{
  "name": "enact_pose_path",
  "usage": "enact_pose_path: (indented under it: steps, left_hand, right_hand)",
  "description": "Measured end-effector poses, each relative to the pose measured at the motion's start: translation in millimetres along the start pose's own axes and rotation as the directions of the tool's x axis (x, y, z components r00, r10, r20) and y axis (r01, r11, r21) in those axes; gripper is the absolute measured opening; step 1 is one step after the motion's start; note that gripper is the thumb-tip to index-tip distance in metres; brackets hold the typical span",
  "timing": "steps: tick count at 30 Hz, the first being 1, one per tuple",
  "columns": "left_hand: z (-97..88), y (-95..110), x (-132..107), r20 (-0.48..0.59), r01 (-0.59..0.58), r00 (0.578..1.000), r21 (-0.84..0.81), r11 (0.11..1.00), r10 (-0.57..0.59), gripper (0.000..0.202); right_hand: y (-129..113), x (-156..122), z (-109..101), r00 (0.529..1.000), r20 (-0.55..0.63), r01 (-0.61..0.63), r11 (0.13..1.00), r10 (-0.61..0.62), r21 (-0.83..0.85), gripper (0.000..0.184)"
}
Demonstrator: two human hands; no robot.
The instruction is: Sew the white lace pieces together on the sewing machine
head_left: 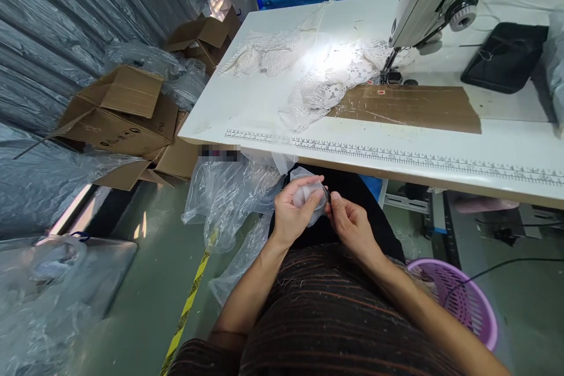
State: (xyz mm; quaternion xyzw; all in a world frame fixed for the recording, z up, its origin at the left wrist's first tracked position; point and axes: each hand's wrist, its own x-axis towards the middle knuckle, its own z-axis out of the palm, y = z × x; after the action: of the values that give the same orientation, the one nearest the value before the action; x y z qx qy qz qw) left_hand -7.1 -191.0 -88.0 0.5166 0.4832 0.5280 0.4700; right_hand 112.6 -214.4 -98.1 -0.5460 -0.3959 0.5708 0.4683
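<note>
Above my lap, my left hand (294,207) is closed around a whitish, translucent rounded piece (307,192), its thumb pressed on the near side. I cannot tell whether this piece is folded fabric or plastic. Close against its right edge, my right hand (350,220) pinches a small dark thing (327,194), mostly hidden by the fingers. White lace fabric (319,91) lies on the sewing table (229,106) beyond my hands, one end under the needle area of the sewing machine (412,17).
A printed ruler (374,154) runs along the table's front edge. Brown tape (414,108) covers part of the top, near a black tablet-like object (504,59). Cardboard boxes (127,111) and clear plastic bags (229,194) crowd the left. A purple basket (478,299) stands at right.
</note>
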Motion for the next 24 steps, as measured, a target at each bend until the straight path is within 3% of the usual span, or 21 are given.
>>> enact_pose_path:
  steps: [8, 24]
  left_hand:
    - [-1.4, 0.3, 1.9, 0.018, -0.083, 0.997, 0.129, 0.988, 0.081, 0.025]
    - [-1.7, -1.9, -0.9, 0.039, -0.088, 0.996, 0.124, 0.988, 0.084, 0.026]
  right_hand:
    - [1.7, 0.8, -1.6, 0.999, 0.025, -0.033, 0.999, 0.032, 0.035, 0.056]
    - [0.5, -0.4, 0.4, 0.999, -0.002, -0.047, 0.994, 0.047, 0.099, 0.053]
